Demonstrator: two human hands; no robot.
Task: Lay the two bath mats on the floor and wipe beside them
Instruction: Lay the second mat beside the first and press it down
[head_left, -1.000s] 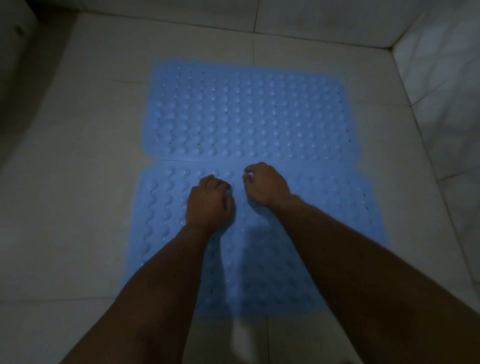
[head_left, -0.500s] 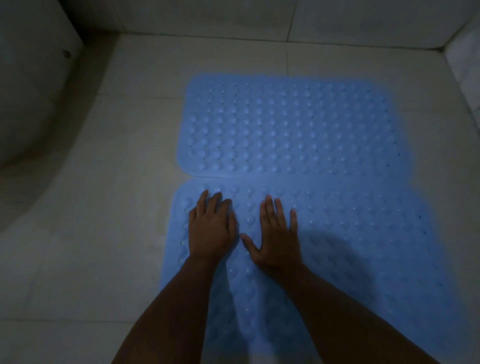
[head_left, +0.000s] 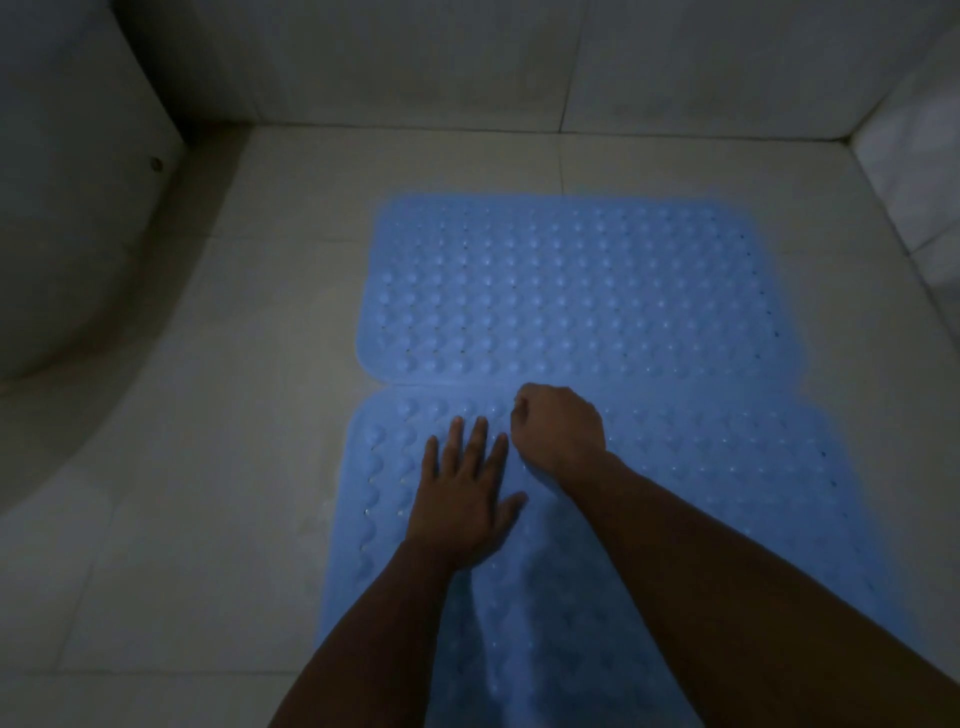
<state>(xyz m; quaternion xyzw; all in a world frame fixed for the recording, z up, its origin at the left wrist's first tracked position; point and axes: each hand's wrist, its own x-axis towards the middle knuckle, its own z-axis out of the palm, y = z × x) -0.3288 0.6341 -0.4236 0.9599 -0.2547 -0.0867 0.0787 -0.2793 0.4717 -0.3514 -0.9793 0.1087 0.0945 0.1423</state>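
Two blue bath mats with rows of raised bumps lie flat on the tiled floor, edge to edge. The far mat (head_left: 576, 291) reaches toward the back wall. The near mat (head_left: 717, 493) lies under my arms. My left hand (head_left: 465, 493) rests palm down on the near mat with its fingers spread. My right hand (head_left: 561, 431) is curled into a fist at the near mat's far edge, close to the seam between the mats. Whether its fingers pinch the mat is hidden.
A rounded white fixture (head_left: 67, 208) fills the left side, its base curving across the pale floor tiles (head_left: 223, 467). The tiled back wall (head_left: 519, 67) and a right wall (head_left: 914, 171) close in the corner. The light is dim.
My right hand has gone from flat and spread to a fist and moved up to the seam. My left hand stays flat. The view has shifted, so the mats sit further right.
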